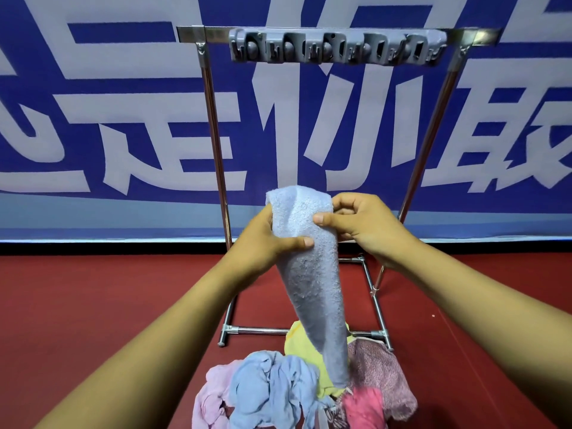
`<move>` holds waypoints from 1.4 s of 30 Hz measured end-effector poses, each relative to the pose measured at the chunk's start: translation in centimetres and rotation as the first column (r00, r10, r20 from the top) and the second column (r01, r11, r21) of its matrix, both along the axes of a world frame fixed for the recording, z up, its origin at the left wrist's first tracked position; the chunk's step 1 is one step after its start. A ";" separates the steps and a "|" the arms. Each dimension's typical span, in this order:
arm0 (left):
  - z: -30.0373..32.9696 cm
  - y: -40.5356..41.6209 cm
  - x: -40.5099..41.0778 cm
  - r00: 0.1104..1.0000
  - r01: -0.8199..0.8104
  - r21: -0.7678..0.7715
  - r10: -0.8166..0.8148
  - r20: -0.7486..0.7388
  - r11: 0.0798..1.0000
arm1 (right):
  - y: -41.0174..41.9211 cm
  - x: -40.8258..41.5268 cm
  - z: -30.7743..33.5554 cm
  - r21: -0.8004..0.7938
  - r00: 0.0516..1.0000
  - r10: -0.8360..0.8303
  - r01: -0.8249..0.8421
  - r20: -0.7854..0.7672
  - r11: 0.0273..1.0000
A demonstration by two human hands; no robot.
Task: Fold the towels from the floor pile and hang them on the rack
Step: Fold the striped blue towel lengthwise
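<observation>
Hanging long-ways down mid-frame, one pale blue towel is pinched near its top by the left hand and right hand; its tip points at the floor pile; one rack is seen behind.

Head view looks forward-down, close over hands.

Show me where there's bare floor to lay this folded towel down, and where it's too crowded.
Bare red floor lies left of the rack's left foot, and again right of its right foot, toward the picture's edge. It is crowded at the bottom centre: the towel pile spreads against the rack's near base bar. Both hands, left hand and right hand, hold the light blue towel above it.
</observation>
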State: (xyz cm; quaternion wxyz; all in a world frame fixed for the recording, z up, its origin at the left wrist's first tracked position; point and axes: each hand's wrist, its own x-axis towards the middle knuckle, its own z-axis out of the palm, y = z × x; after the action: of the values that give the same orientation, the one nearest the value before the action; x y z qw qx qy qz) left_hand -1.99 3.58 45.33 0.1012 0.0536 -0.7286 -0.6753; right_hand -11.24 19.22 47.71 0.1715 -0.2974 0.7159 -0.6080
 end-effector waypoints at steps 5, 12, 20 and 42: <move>0.4 0.4 -0.7 0.999 0.030 0.070 -0.031 0.009 0.997 | 0.8 -0.2 0.1 0.003 0.999 -0.040 0.040 0.001 0.999; 1.4 0.3 -0.8 0.994 0.110 0.139 -0.111 0.000 0.984 | 2.1 -0.1 -0.6 0.085 0.975 0.152 -0.167 0.161 0.982; 2.6 -1.3 -0.5 0.991 0.133 0.134 -0.136 0.015 0.982 | 1.4 0.3 -2.0 0.228 0.978 0.207 -0.208 0.031 0.951; 4.0 -1.0 -1.5 0.999 0.044 0.132 -0.041 -0.023 0.990 | 2.0 0.2 -3.7 0.107 0.990 0.127 -0.132 0.054 0.985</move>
State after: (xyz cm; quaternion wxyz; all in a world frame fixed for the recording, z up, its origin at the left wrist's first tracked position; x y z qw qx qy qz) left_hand -3.49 2.54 49.37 0.0903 0.0378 -0.6819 -0.7249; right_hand -11.06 21.24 43.99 0.2436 -0.3190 0.7234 -0.5618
